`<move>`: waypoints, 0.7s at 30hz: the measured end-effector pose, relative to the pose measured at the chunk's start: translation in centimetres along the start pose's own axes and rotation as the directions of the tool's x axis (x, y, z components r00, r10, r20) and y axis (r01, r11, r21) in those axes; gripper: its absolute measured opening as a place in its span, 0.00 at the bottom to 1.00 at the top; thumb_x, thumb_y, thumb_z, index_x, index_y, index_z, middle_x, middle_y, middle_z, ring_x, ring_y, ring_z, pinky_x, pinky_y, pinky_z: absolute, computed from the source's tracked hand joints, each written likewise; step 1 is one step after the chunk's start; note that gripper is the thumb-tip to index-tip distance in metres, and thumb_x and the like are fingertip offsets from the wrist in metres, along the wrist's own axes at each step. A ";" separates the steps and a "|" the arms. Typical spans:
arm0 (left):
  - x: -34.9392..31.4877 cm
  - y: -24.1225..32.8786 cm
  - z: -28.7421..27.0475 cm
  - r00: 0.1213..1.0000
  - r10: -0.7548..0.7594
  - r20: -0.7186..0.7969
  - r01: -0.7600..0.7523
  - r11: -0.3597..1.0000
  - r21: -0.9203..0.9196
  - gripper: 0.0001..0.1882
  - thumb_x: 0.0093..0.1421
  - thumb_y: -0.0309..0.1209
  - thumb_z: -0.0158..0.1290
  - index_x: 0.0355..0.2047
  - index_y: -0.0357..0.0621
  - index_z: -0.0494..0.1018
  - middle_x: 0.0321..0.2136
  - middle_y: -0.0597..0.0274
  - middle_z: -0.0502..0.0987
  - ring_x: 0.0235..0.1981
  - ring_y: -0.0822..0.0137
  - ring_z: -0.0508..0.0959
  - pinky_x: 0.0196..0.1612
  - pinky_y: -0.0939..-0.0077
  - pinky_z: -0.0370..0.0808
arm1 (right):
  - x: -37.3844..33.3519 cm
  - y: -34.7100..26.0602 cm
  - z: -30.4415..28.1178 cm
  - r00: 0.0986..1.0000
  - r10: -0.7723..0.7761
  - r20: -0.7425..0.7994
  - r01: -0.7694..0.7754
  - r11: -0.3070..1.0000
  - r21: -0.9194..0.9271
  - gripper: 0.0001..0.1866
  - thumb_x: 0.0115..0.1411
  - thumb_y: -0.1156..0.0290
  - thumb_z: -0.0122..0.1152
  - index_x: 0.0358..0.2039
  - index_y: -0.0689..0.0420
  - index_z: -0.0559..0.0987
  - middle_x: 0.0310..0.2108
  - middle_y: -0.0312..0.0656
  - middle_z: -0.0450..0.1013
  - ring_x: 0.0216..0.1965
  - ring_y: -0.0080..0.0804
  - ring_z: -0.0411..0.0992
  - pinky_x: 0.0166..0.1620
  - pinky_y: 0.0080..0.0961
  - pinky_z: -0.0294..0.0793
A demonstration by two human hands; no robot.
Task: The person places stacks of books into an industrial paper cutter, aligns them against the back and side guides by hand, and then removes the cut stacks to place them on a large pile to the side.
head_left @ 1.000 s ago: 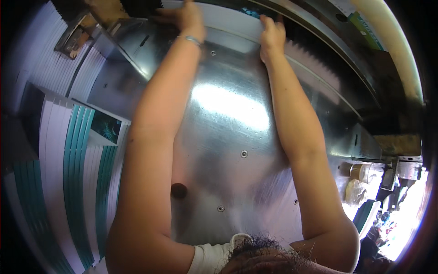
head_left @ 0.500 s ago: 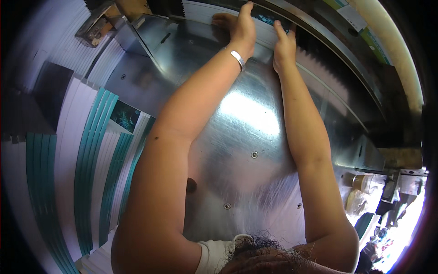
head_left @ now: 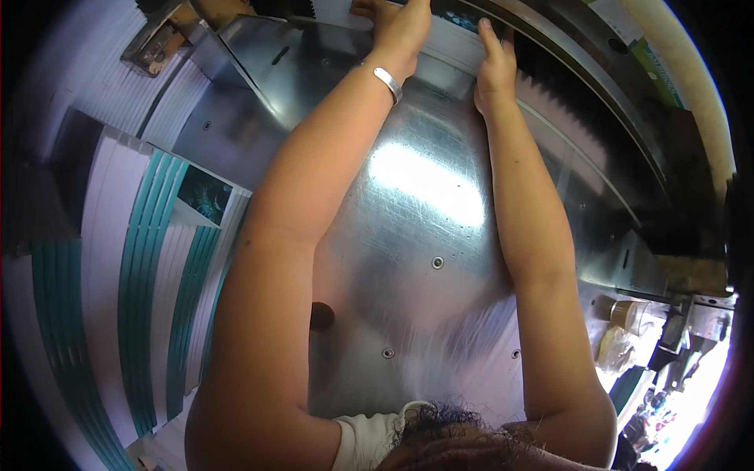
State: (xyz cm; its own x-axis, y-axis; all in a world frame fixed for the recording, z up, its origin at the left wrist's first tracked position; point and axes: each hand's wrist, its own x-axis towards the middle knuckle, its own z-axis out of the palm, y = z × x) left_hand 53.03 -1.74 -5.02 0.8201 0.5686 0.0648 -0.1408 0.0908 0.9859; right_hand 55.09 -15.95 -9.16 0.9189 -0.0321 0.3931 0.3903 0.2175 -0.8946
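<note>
At the far side of the metal table, my left hand (head_left: 399,38) rests against a low white stack of paper (head_left: 449,49) with a dark printed top. Its fingers are spread, some pointing left, and the upper ones are cut off by the picture's edge. A silver bracelet (head_left: 388,85) is on that wrist. My right hand (head_left: 496,72) stands upright at the stack's right part, thumb and a finger apart, palm turned inward. Both arms are stretched far forward over the table (head_left: 408,298). Where the fingertips touch the stack is partly hidden.
Tall piles of white and teal printed sheets (head_left: 145,290) stand along the left. A dark machine bar (head_left: 581,71) crosses behind the hands. A brown block-like object (head_left: 153,47) lies at the far left. A clear plastic container (head_left: 628,314) stands at the right.
My left hand has moved a little left and farther away, and my right hand slightly right, so the gap between them is wider. The white stack still lies between them.
</note>
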 end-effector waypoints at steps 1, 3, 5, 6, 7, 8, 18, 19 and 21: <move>0.2 -0.1 -0.7 0.989 0.095 0.112 -0.093 0.995 -0.024 0.64 0.61 0.62 0.55 0.73 0.24 0.31 0.75 0.32 0.27 0.77 0.47 0.26 0.76 0.61 0.30 | 0.0 -0.4 0.3 0.998 0.057 0.005 -0.057 0.998 -0.013 0.48 0.68 0.51 0.62 0.75 0.65 0.48 0.72 0.49 0.56 0.73 0.39 0.52 0.74 0.34 0.46; -0.3 -0.2 -0.3 0.995 0.066 0.078 -0.064 0.998 -0.027 0.55 0.65 0.59 0.52 0.74 0.29 0.41 0.76 0.34 0.31 0.77 0.49 0.27 0.76 0.63 0.28 | -0.1 -0.1 0.1 0.999 0.041 -0.010 -0.041 0.999 0.031 0.48 0.68 0.50 0.61 0.74 0.66 0.50 0.72 0.49 0.57 0.73 0.39 0.52 0.74 0.34 0.46; 1.0 -1.1 0.0 0.978 0.073 -0.195 -0.085 0.995 -0.055 0.49 0.66 0.56 0.51 0.72 0.29 0.48 0.74 0.33 0.39 0.77 0.48 0.35 0.76 0.61 0.34 | 0.5 0.6 -0.1 0.999 0.024 -0.030 -0.022 0.997 0.074 0.47 0.68 0.48 0.61 0.74 0.66 0.52 0.72 0.49 0.57 0.73 0.38 0.53 0.73 0.34 0.45; 1.4 -1.8 0.4 0.890 0.050 -0.453 -0.095 0.992 -0.078 0.44 0.68 0.54 0.50 0.70 0.29 0.56 0.73 0.31 0.48 0.76 0.46 0.43 0.77 0.60 0.39 | 0.7 1.1 -0.2 0.997 0.042 -0.065 -0.032 0.990 0.141 0.42 0.68 0.51 0.60 0.70 0.66 0.59 0.68 0.48 0.62 0.70 0.38 0.57 0.72 0.33 0.49; 1.9 -1.7 0.2 0.879 0.078 -0.471 -0.149 0.982 -0.114 0.47 0.69 0.55 0.47 0.72 0.29 0.45 0.75 0.35 0.42 0.77 0.49 0.41 0.77 0.62 0.40 | 0.8 1.5 -0.9 0.991 0.061 -0.122 -0.037 0.981 0.192 0.36 0.68 0.53 0.60 0.67 0.67 0.66 0.65 0.47 0.67 0.67 0.37 0.61 0.70 0.32 0.52; 2.6 -1.5 -0.5 0.867 0.102 -0.488 -0.198 0.969 -0.149 0.51 0.70 0.57 0.44 0.74 0.30 0.35 0.76 0.39 0.37 0.78 0.51 0.38 0.77 0.63 0.40 | 0.9 2.2 -1.5 0.986 0.065 -0.154 -0.037 0.983 0.180 0.36 0.68 0.53 0.60 0.67 0.67 0.66 0.65 0.47 0.67 0.67 0.37 0.61 0.70 0.32 0.52; 10.4 -3.1 -1.2 0.718 0.261 -0.645 -0.083 0.952 0.293 0.42 0.74 0.57 0.32 0.71 0.31 0.52 0.70 0.32 0.54 0.70 0.39 0.59 0.72 0.49 0.55 | 0.2 2.3 -0.6 0.971 0.042 -0.235 -0.031 0.998 0.052 0.16 0.63 0.68 0.56 0.45 0.66 0.80 0.47 0.45 0.76 0.50 0.36 0.71 0.57 0.31 0.68; 9.8 -4.2 -1.0 0.744 0.266 -0.614 -0.171 0.963 0.210 0.41 0.74 0.57 0.33 0.69 0.30 0.56 0.68 0.31 0.58 0.68 0.40 0.62 0.71 0.50 0.59 | 0.2 2.6 -1.4 0.963 0.089 -0.254 -0.063 0.992 0.109 0.17 0.62 0.68 0.56 0.47 0.66 0.79 0.47 0.46 0.76 0.50 0.37 0.71 0.58 0.31 0.67; 9.8 -4.6 -0.1 0.723 0.263 -0.638 -0.321 0.947 0.027 0.38 0.74 0.55 0.34 0.64 0.28 0.63 0.63 0.31 0.65 0.63 0.40 0.68 0.66 0.52 0.66 | 0.2 2.3 -1.9 0.953 0.125 -0.276 -0.082 0.983 0.164 0.18 0.62 0.67 0.56 0.48 0.66 0.78 0.47 0.47 0.76 0.50 0.38 0.71 0.59 0.30 0.67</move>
State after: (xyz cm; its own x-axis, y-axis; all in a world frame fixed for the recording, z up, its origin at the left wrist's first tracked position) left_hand 61.66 3.52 -8.98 0.2022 0.9570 0.2079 -0.3814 -0.1186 0.9168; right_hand 56.32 -17.28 -11.55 0.9403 -0.2725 0.2039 0.2992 0.3768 -0.8766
